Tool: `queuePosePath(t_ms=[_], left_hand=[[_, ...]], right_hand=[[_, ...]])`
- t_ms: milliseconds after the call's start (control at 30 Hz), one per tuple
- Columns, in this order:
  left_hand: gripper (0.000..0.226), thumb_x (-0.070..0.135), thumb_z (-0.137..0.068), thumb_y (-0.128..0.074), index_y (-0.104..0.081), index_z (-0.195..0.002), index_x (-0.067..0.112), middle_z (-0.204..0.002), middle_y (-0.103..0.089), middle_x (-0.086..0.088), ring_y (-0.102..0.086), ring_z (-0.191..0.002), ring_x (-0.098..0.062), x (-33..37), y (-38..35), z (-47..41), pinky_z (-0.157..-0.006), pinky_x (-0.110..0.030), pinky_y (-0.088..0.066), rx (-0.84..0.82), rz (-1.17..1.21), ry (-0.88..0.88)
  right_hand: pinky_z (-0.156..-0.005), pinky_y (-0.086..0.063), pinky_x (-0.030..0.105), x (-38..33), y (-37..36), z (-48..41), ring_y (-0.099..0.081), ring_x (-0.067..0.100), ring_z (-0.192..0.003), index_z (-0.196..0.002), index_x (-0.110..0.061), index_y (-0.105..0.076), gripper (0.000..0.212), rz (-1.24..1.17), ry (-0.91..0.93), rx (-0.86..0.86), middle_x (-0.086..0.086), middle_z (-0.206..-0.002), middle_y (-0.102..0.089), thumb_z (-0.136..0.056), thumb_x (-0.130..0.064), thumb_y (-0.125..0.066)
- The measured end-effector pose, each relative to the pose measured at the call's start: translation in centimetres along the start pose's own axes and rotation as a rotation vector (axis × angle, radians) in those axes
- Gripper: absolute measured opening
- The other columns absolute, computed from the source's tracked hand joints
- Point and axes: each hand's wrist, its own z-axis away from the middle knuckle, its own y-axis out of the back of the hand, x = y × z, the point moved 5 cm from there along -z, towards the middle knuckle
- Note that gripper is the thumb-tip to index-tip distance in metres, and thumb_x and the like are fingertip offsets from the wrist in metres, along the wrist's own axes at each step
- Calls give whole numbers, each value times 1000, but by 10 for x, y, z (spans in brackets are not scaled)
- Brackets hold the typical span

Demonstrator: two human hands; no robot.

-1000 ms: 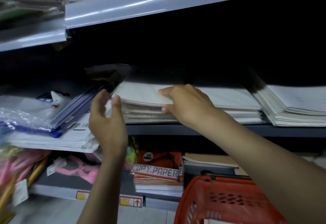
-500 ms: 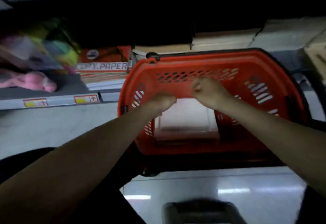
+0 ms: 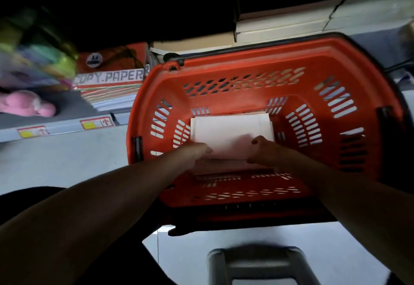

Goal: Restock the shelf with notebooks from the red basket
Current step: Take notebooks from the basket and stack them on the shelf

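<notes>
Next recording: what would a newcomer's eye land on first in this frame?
The bright red basket fills the middle of the view. Inside it, the left hand and right hand grip the near edge of the white notebooks. A pack lettered COPY PAPER lies on the bottom shelf to the basket's left.
</notes>
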Motion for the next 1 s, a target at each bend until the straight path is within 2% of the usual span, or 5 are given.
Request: queuePosePath(t_ms=[300, 500, 700, 867, 1000], left_hand=[[33, 9, -91, -63, -63, -124, 10, -122, -66, -7, -63, -103, -22, 48, 15, 39, -88, -24, -48, 133, -200, -455], [13, 15, -88, -70, -63, -82, 24, -77, -60, 13, -61, -87, -14, 129, 44, 149, -68, -20, -37, 57, -634, -1052], [34, 13, -77, -78, -67, -108, 18, -101, -72, 5, -66, -91, -4, 169, 116, 229, -84, -21, -54, 58, -42, -1301], [33, 2, -86, -69, -62, -118, 3, -113, -73, -10, -68, -103, -19, 158, 154, 245, -88, -30, -55, -162, -74, -1186], [26, 22, -90, -63, -56, -113, 11, -84, -74, -16, -72, -71, -24, 165, 178, 265, -61, -27, -56, -109, 214, -1200]], right_hand=[[-90, -46, 35, 3, 44, 10, -52, 28, -113, -151, -19, -17, 91, -303, 53, 179, 9, -131, -48, -81, -16, -75], [-98, -49, 32, -30, 99, 65, -65, 16, -106, -117, -13, -67, 41, -175, 325, 147, -1, -115, -70, -77, -8, -79], [-77, -52, 13, -96, 167, 159, -67, -9, -84, -101, -18, -71, 25, -349, 680, 439, -18, -91, -73, -85, 1, -68], [-63, -51, 12, -162, 207, 232, -67, -8, -73, -91, -23, -64, 35, -511, 954, 589, -26, -75, -72, -86, 12, -59], [-72, -57, 24, -217, 234, 274, -70, 1, -86, -110, -28, -56, 29, -631, 1079, 701, -13, -95, -75, -93, -5, -60]])
